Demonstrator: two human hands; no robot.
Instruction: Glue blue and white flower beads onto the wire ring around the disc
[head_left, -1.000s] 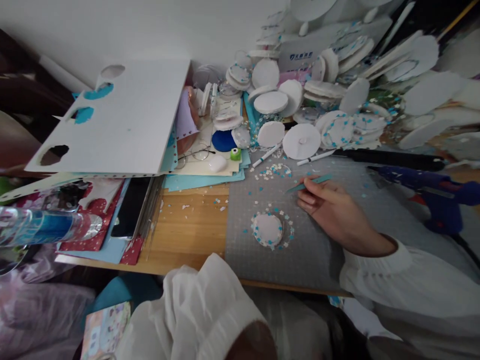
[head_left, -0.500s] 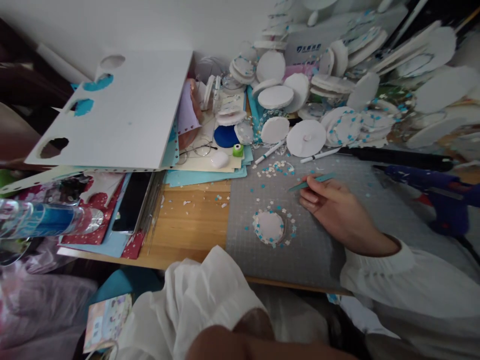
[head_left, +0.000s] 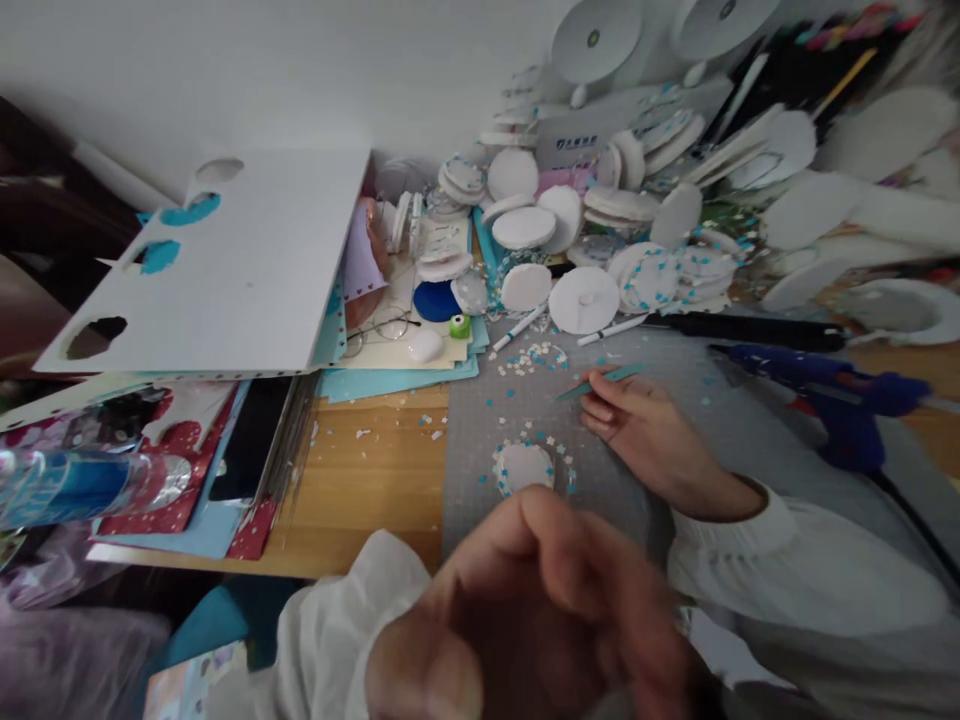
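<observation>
My right hand (head_left: 654, 434) is closed around teal tweezers (head_left: 571, 391), whose tip points left, low over the grey cutting mat (head_left: 611, 480). Close to the camera, my left hand (head_left: 540, 575) is blurred, its fingers curved and apart from the thumb, with nothing seen in it. Partly behind that hand, a round white disc (head_left: 527, 467) lies on the mat, ringed with tiny blue and white flower pieces. More loose white flower pieces (head_left: 529, 360) are scattered above it, left of the tweezers.
Many white discs (head_left: 585, 300) crowd the back of the desk. A blue glue gun (head_left: 847, 400) lies at the right. On the left are a large white board (head_left: 247, 285), a water bottle (head_left: 90, 485) and a dark phone (head_left: 244, 440). Eyeglasses (head_left: 391, 328) rest on papers.
My left hand has risen and turned in front of the camera, now covering the mat's near part. My right hand still holds the tweezers. The whole view has shifted somewhat.
</observation>
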